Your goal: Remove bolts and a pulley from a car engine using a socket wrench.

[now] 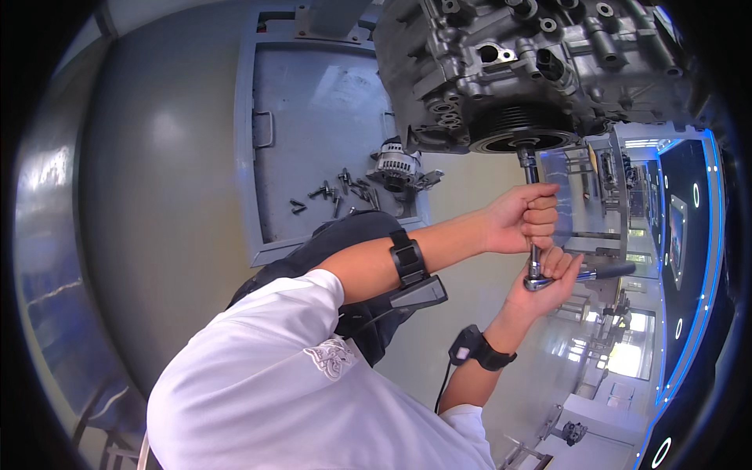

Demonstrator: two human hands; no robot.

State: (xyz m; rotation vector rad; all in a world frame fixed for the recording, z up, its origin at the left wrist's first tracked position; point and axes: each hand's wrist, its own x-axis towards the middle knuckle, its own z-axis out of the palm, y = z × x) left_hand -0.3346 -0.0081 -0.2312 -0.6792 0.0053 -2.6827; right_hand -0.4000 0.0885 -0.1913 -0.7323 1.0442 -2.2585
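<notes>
- Head view: a grey cast-metal engine block hangs at the far right, with a black ribbed pulley on its near face.
- A ratchet wrench with a long extension bar runs from the hands up into the pulley's centre.
- Left hand is closed in a fist round the extension bar, just below the pulley.
- Right hand sits directly under the left, touching it, fingers curled round the ratchet head; the dark handle sticks out to the right.
- Both forearms come in from the lower edge. The left forearm wears a black strap with a small box; the right wrist wears a black band with a cable hanging from it.
- White short sleeves fill the near foreground, dark trousers beyond them.
- Far left of the block: a grey steel floor plate with a handle.
- On the plate lie scattered dark bolts and, just right of them, an alternator, well apart from the hands.
- Right rim: a dark panel with blue light strips.
</notes>
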